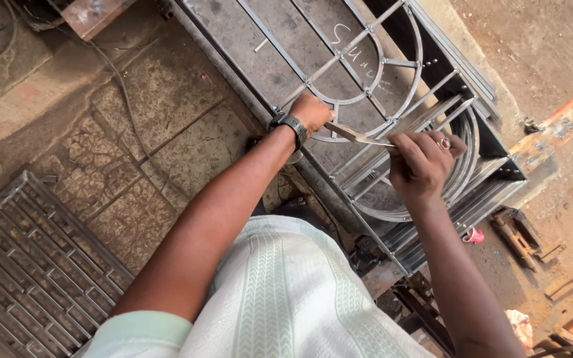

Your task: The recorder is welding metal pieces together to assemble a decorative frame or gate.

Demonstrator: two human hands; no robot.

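My left hand (311, 111) and right hand (419, 161) each clamp one end of a thin flat steel strip (359, 137) above the grey arched metal grille frame (392, 93).

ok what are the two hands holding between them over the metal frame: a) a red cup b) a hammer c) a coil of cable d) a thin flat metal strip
d: the left hand and right hand each grip one end of a thin flat metal strip, held across the metal frame with its curved bars.
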